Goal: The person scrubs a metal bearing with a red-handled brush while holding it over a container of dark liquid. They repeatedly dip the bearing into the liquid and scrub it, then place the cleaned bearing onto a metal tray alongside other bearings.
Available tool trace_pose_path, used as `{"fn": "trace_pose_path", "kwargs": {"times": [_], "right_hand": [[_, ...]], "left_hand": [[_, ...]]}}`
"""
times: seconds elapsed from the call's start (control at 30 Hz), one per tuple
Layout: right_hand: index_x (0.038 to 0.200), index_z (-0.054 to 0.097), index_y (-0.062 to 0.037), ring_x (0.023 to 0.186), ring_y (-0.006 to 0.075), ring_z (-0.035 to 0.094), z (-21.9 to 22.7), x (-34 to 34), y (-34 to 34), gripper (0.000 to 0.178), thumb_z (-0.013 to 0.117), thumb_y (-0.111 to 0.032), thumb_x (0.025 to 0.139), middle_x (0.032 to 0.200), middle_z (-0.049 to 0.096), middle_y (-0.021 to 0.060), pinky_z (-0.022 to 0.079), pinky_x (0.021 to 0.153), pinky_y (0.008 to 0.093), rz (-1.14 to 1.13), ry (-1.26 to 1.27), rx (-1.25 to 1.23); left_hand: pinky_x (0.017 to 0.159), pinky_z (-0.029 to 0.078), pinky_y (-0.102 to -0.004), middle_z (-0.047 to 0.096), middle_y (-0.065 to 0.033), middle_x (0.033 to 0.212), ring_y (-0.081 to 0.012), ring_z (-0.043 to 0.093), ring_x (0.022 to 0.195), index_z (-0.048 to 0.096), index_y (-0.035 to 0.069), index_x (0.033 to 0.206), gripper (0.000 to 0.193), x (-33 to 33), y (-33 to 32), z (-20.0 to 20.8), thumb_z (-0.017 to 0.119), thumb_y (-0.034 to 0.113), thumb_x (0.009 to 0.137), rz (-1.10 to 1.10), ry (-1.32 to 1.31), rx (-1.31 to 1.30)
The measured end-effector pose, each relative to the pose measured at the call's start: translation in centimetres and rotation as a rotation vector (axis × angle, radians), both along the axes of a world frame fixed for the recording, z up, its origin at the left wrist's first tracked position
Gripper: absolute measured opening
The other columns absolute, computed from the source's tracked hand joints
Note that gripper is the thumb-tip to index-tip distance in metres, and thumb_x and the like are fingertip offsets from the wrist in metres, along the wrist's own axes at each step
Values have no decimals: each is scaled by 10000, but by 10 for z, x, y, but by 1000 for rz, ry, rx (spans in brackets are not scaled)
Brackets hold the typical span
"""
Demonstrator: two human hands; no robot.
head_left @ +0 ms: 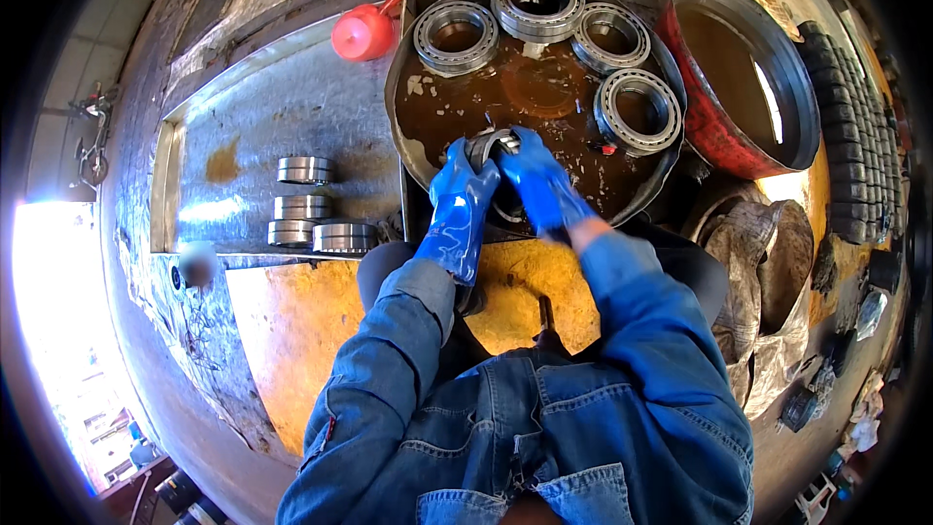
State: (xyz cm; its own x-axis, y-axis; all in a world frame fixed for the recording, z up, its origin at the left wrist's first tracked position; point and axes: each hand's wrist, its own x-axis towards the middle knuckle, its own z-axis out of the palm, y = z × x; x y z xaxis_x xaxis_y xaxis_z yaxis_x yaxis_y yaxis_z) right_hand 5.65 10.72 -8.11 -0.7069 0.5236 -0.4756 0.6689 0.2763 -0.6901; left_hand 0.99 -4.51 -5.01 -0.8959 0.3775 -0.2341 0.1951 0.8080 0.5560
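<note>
Over the near part of a round basin (397, 126) of brown liquid, my left hand (459, 196) and my right hand (536, 175), both in blue rubber gloves, grip a metal roller bearing (480, 147) between them. Gloved fingers hide much of it. Both hands are closed, the left on its left side and the right at its roller edge. Larger roller bearings (638, 113) lie along the basin's far and right edge, including a bearing (457, 37) at the far left and a bearing (537, 4) at the far side.
Left of the basin, a metal tray (262, 117) bears several shiny steel bearing rings (305, 171). A red scoop (364, 31) stands at its far right corner. A red drum (702, 126) holding brown liquid is to the right, near stacked black parts (850, 136) and a dirty sack (748, 272).
</note>
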Motion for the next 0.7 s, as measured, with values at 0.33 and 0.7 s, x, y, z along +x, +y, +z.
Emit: {"fn": "trace_pose_path", "kwargs": {"times": [0.33, 0.7], "right_hand": [[1397, 610, -37, 1134, 372, 710, -8, -22, 38, 609, 717, -381, 906, 1247, 716, 259, 540, 1000, 436, 317, 123, -157], [1538, 476, -50, 1324, 409, 610, 73, 40, -34, 804, 757, -434, 891, 1411, 619, 277, 488, 1127, 454, 58, -195, 89]], "left_hand": [[1042, 537, -445, 697, -259, 1297, -409, 691, 1192, 428, 61, 1557, 815, 1, 14, 13, 692, 462, 899, 44, -91, 19], [1034, 536, -454, 695, -312, 1251, -440, 688, 1174, 464, 24, 1519, 757, 6, -7, 29, 683, 415, 909, 107, -116, 48]]}}
